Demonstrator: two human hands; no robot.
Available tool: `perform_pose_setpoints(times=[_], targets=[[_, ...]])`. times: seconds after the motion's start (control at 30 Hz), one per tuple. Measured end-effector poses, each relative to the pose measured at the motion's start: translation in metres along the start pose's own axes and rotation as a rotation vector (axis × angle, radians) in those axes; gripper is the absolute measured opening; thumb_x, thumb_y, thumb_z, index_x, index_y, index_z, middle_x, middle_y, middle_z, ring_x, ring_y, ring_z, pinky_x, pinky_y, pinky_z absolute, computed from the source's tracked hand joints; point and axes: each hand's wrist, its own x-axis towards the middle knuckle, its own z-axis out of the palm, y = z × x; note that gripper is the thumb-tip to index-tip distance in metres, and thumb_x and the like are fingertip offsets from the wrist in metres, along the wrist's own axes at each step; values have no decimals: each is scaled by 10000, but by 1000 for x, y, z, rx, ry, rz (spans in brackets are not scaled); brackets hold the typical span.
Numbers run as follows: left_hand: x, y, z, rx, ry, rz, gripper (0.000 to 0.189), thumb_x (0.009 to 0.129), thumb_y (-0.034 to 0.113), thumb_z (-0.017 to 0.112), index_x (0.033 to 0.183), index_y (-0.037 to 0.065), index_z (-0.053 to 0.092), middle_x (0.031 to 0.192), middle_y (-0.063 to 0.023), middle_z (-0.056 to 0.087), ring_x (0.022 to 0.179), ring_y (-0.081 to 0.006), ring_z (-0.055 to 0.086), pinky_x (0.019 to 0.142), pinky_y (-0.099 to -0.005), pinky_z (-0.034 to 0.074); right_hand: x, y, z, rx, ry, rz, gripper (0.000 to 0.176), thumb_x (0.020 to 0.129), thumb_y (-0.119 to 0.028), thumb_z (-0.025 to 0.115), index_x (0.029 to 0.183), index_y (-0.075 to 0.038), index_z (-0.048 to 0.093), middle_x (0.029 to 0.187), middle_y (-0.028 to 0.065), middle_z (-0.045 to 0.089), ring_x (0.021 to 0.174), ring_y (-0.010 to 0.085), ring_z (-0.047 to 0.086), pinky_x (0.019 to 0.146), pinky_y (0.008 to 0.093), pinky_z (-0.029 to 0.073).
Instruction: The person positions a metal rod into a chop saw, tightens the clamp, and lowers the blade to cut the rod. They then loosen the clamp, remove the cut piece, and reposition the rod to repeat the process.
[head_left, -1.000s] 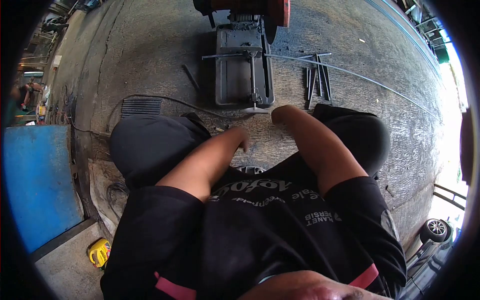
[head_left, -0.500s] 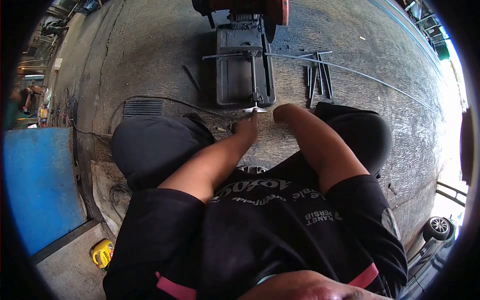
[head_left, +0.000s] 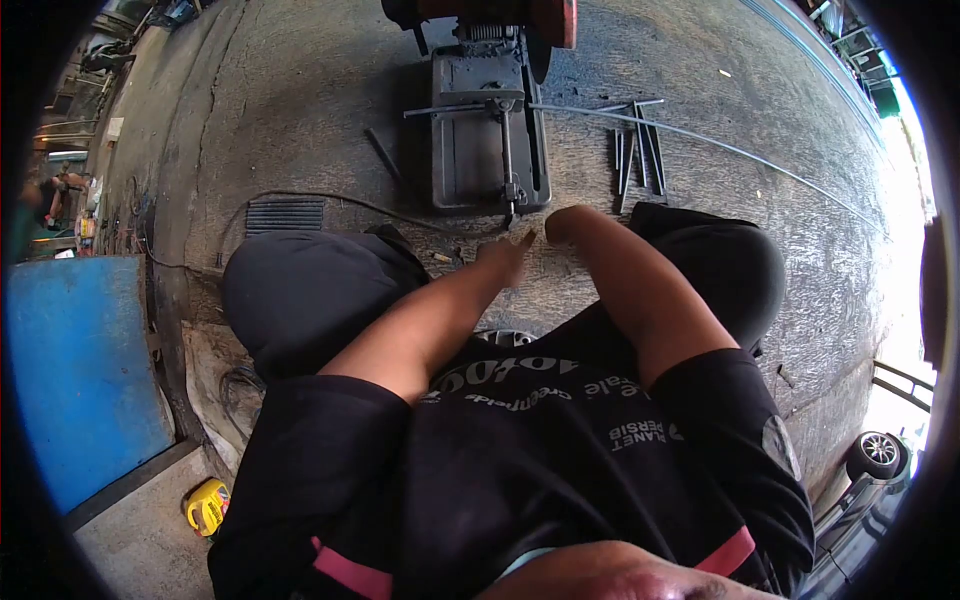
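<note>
A cut-off saw's grey metal base (head_left: 463, 165) stands on the floor in front of me, a thin rod (head_left: 660, 137) lying across it. The clamp screw (head_left: 507, 150) points toward me and ends in a crank at the base's near edge. Just below that crank is my left hand (head_left: 503, 262), blurred, a finger reaching up and right; whether it holds anything is unclear. My right hand (head_left: 566, 226) is close beside it on the right, bent down at the wrist, its fingers hidden.
Several short dark bars (head_left: 286, 216) lie in a row by my left knee. Cut metal pieces (head_left: 640, 150) rest right of the saw. A cable (head_left: 370, 203) crosses the floor. At left are a blue panel (head_left: 90, 370) and a yellow container (head_left: 206, 507).
My left hand has dropped slightly from the crank and blurred. The pale, wing-like shape at the crank's end now shows as a dark, hooked end. My right hand has barely moved.
</note>
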Motion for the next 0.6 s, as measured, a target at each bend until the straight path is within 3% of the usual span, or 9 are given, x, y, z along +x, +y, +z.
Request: perform_pose_setpoints(times=[0.03,0.07,0.13,0.17,0.23,0.37,0.43,0.47,0.6], targets=[[1,0,2,-10,62,-35,847,806,176,520,1475,217,2,1202,-200,572,987,-339,622,817,-486,485,4,1,1,-1,-29,-7,302,746,-157,547,984,-27,679,1033,165,655,918,288,630,801,426,483],[2,0,4,-11,61,-33,847,806,176,520,1475,217,2,1202,-200,572,987,-339,622,817,-486,485,8,3,2,-4,-58,-13,304,751,-161,549,992,-26,676,1047,164,651,929,283,626,806,426,482],[5,-1,10,-162,154,-275,742,793,209,569,1453,192,230,1204,-159,583,987,-340,618,837,-464,482,15,4,8,-8,-46,-14,303,752,-160,548,990,-23,676,1044,163,652,926,279,627,806,426,481],[21,-7,18,-163,154,-276,742,793,209,569,1453,192,230,1204,-159,583,987,-340,618,837,-464,482,17,4,9,-12,-29,-14,301,754,-159,547,988,-21,676,1042,162,653,923,276,627,805,427,480],[63,-19,37,70,-672,-122,615,771,229,614,1348,106,438,1215,-147,575,1021,-358,594,841,-453,484,4,-2,1,-4,-32,-27,299,751,-152,542,982,-19,677,1030,163,656,911,279,630,798,425,481],[44,-25,36,27,-871,15,486,769,231,596,1222,61,564,1154,-142,610,964,-364,611,827,-462,483,-9,-5,-7,-20,-43,-41,296,738,-132,529,965,-17,681,997,169,662,880,285,637,777,422,483],[42,-13,22,250,-426,196,537,764,258,599,1261,67,530,1118,-158,625,938,-368,622,824,-470,480,-7,-5,-4,-21,-43,-56,299,733,-129,527,964,-17,681,992,169,663,879,287,637,773,421,485],[34,-10,16,250,-425,194,537,764,258,599,1261,67,530,1118,-158,625,938,-368,622,824,-470,480,-8,-6,-6,-26,-38,-66,302,728,-126,525,962,-18,682,988,169,663,878,289,637,769,420,486],[8,3,2,-142,25,-96,453,796,233,579,1234,121,572,1184,-130,599,1034,-332,602,849,-453,487,-19,-12,-15,-34,-28,-46,308,728,-127,520,968,-16,679,983,168,664,876,288,638,772,417,485]])
